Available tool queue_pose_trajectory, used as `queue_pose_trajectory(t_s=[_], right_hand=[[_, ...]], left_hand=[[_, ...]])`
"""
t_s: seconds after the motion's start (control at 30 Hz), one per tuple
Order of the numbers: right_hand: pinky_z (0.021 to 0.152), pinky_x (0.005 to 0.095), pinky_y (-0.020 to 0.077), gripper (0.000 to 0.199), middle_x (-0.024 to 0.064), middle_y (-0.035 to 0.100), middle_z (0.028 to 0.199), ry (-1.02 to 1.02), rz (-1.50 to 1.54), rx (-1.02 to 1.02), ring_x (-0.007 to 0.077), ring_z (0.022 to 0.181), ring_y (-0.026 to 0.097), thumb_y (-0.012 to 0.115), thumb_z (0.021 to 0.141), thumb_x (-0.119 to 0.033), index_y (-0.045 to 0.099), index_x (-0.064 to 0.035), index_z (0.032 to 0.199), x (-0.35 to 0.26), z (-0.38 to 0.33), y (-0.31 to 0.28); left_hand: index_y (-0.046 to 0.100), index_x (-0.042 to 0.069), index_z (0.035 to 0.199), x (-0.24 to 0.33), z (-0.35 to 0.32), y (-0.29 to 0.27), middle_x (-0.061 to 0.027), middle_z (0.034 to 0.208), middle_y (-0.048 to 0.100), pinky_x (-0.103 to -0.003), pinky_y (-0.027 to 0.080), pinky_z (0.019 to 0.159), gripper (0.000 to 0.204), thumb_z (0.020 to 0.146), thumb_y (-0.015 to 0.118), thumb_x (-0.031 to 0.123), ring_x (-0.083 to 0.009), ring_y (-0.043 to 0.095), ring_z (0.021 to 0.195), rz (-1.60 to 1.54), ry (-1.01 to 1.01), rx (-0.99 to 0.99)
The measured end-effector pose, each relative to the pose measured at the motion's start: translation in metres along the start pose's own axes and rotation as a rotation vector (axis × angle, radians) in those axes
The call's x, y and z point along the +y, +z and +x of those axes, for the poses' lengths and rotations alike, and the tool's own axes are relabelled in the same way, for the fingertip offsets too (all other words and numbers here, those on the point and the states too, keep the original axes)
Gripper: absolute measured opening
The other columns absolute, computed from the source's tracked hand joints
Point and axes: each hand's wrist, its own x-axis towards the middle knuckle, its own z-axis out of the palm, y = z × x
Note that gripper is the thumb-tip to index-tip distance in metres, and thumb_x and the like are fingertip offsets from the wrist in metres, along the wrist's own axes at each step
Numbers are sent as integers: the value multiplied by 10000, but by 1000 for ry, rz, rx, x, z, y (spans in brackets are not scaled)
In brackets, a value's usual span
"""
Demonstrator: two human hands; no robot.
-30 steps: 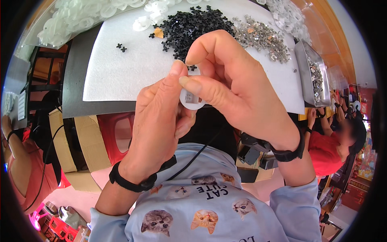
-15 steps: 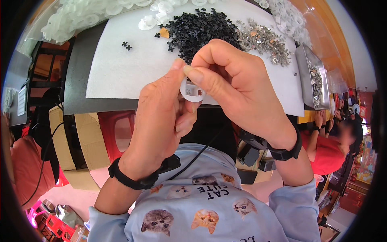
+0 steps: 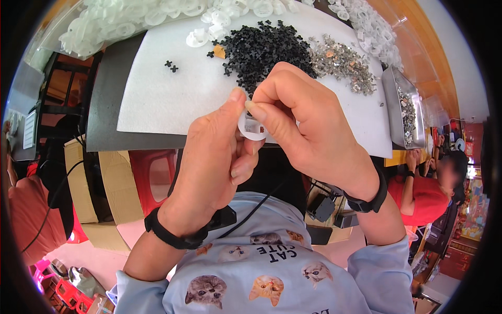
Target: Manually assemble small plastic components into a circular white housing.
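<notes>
Between my hands, just past the table's near edge, is a small round white plastic part [image 3: 251, 130] with a squarish recess. My left hand [image 3: 212, 152] is closed on it, thumb along its left side and fingers curled beneath. The fingers of my right hand [image 3: 308, 115] are pinched at the part's upper edge. Whatever sits between that thumb and fingertip is hidden. Behind my hands lies a heap of small black cross-shaped pieces [image 3: 266, 49], with a heap of small silvery metal pieces [image 3: 345, 65] to its right.
White foam sheet [image 3: 162, 94] covers the dark table. Translucent round plastic parts [image 3: 120, 26] are piled along the back. At the right stands a metal tray [image 3: 400, 112] with metal pieces. A cardboard box [image 3: 117, 183] and red stool [image 3: 151, 172] are below left. A person in red [image 3: 426, 193] is at the right.
The table and heaps sit slightly lower in the picture and a little tilted. My hands keep the white part between them; my right fingertips have shifted slightly at its upper edge.
</notes>
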Motion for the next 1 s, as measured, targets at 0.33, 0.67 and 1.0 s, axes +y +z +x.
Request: queue_pose_trajectory(t_s=[0.33,0.67,1.0], right_hand=[[520,273,381,91,79,464,711,-157,-192,74,195,597,465,623,827,0,533,-4,826,-2,-3,3],[544,187,339,85,-41,421,778,325,412,-64,11,658,388,585,904,-42,500,-35,902,-14,-1,-5],[553,187,342,81,-17,452,783,16,61,0,27,658,410,582,906,-52,525,-15,861,-5,-3,-3]], left_hand=[[536,56,705,-1,1,2,-11,556,461,-214,210,350,439,975,454,393,-59,323,389,42,50,9],[566,34,745,1,0,-7,7,544,445,-201,218,354,464,992,421,400,-38,329,401,237,246,-86],[575,16,838,5,1,-11,-51,634,552,-201,307,362,456,993,411,413,-64,428,412,260,228,-104]])
